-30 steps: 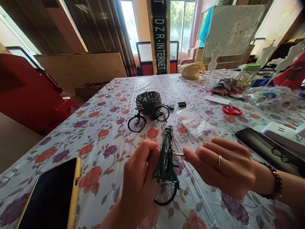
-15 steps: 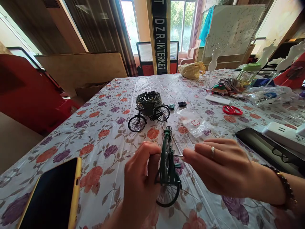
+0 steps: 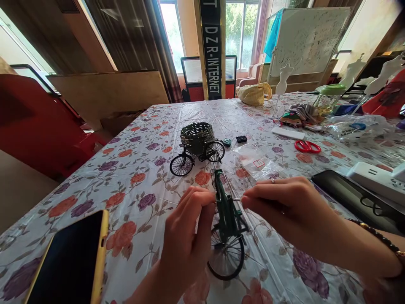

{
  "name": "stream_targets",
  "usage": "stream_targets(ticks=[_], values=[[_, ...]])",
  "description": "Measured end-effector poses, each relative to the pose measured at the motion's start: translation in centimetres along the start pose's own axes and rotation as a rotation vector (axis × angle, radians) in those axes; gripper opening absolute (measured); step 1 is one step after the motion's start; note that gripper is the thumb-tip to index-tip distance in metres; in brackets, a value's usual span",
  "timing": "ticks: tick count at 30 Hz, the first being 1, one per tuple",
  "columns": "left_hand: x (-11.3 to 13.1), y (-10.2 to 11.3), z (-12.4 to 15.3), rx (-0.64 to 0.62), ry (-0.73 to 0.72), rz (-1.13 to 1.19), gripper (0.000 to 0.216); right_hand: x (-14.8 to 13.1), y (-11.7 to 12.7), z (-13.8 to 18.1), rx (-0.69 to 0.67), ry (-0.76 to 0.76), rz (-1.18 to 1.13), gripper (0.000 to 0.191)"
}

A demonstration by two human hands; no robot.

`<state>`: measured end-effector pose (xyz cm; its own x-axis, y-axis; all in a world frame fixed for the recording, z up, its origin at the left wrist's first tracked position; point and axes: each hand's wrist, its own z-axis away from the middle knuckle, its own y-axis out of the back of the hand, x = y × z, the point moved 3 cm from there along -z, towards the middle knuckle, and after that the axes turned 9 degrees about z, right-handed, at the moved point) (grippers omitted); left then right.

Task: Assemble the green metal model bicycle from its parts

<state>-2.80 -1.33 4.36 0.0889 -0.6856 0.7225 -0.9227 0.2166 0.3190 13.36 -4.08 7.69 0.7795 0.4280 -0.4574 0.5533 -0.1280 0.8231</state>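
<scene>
A small dark-green model bicycle [image 3: 226, 223] stands over the flowered tablecloth [image 3: 133, 177] right in front of me. My left hand [image 3: 186, 240] is closed on its frame from the left side. My right hand [image 3: 284, 211] pinches a thin metal tool [image 3: 236, 199], whose tip touches the frame near the top. A ring shows on one finger of the right hand and a bead bracelet on its wrist. The model's lower wheel [image 3: 226, 261] rests near the cloth.
A model tricycle with a woven basket [image 3: 198, 145] stands farther back. Clear plastic bags [image 3: 257, 164], red scissors [image 3: 306, 146], a yellow-cased phone [image 3: 68, 261], a dark tablet [image 3: 354, 198] and a white power strip [image 3: 376, 179] lie around. Red chairs [image 3: 38, 122] stand left.
The green bicycle has tilted, its top leaning away to the left and its lower wheel swinging toward me. My right hand has rolled over, knuckles now up, still at the frame.
</scene>
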Motion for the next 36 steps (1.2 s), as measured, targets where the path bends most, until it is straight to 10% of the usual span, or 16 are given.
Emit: stream_targets(ticks=[12,27,31,36], values=[[0.0,0.1,-0.1,-0.146,-0.137,-0.162,0.021,2.0,0.3,-1.2,-0.116,0.017,-0.104,0.028],[-0.1,0.3,-0.2,-0.079,-0.191,-0.153,0.022,2.3,0.7,0.1,0.378,0.675,0.664,0.018],[-0.3,0.4,-0.1,-0.073,-0.212,-0.148,0.021,4.3,1.2,-0.9,0.443,0.441,0.52,0.014],[-0.3,0.5,-0.1,-0.08,-0.248,-0.182,0.022,8.0,-1.4,-2.4,-0.051,0.068,0.31,0.027]])
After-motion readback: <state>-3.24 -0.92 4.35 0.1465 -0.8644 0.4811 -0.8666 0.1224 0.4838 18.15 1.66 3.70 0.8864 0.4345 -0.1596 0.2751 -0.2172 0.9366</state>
